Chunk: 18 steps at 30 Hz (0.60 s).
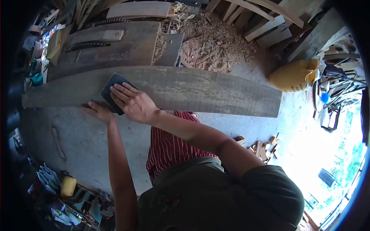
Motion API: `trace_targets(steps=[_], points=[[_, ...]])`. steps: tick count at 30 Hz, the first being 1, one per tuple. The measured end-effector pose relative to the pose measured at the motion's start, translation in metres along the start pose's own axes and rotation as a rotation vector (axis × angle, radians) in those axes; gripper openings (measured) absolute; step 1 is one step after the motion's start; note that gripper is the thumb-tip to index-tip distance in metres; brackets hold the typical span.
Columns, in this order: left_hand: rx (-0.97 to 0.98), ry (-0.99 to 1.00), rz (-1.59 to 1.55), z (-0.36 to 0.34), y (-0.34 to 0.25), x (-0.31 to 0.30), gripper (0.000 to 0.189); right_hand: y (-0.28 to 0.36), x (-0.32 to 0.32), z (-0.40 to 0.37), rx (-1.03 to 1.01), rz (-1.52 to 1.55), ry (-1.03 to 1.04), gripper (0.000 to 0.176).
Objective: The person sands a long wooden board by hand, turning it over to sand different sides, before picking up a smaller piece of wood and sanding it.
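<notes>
Sandpaper (or a dark sheet that looks a lot like it) is lying on a long curved board, left of the middle, stretching from close to the far edge down to about the near one. Right hand is laid over it, fingers stretched out flat and close together, not clenched around anything. Left hand is just beside the sheet at the board's near edge, toward the left end. Its fingers are at the edge, but I can't tell whether they're actually gripping the wood or just resting there.

The board itself is grey-brown, with patchy streaks from the middle over toward the right end. Beyond the far edge, on the left half, you've got wide dark planks with a messy spread of wood shavings next to them. A yellow sack sits near the far right corner. Off the near edge, toward the right end, some wood offcuts are piled on the floor.
</notes>
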State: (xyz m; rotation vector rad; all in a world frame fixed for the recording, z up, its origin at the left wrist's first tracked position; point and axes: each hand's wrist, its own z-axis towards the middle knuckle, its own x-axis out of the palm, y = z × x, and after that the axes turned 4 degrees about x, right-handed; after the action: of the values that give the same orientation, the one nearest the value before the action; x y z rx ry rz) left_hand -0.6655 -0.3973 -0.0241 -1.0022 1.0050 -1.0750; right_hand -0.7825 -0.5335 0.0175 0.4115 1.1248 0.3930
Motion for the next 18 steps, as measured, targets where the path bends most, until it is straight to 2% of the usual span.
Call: trace_targets(steps=[4, 6, 7, 9, 12, 15, 18], points=[[-0.033, -0.012, 0.005, 0.008, 0.014, -0.006, 0.065, 0.002, 0.001, 0.001, 0.001, -0.038, -0.02, 0.045], [0.083, 0.013, -0.003, 0.007, 0.005, -0.001, 0.066, 0.004, 0.002, 0.005, 0.024, -0.053, 0.015, 0.048], [0.049, 0.044, 0.021, 0.003, 0.0, -0.004, 0.066, 0.004, 0.001, 0.005, 0.051, -0.058, 0.057, 0.051], [0.119, 0.03, -0.007, 0.008, 0.015, -0.005, 0.065, 0.005, -0.003, 0.008, 0.048, -0.129, 0.087, 0.053], [0.117, -0.054, 0.034, 0.013, 0.035, -0.006, 0.068, 0.006, 0.004, 0.005, 0.032, -0.152, 0.101, 0.052], [0.033, 0.045, 0.132, 0.006, 0.02, -0.009, 0.07, 0.013, 0.003, -0.009, 0.047, -0.121, 0.062, 0.045], [0.097, 0.218, 0.112, 0.044, 0.096, -0.044, 0.066, 0.022, -0.014, -0.029, -0.001, -0.09, 0.018, 0.04]])
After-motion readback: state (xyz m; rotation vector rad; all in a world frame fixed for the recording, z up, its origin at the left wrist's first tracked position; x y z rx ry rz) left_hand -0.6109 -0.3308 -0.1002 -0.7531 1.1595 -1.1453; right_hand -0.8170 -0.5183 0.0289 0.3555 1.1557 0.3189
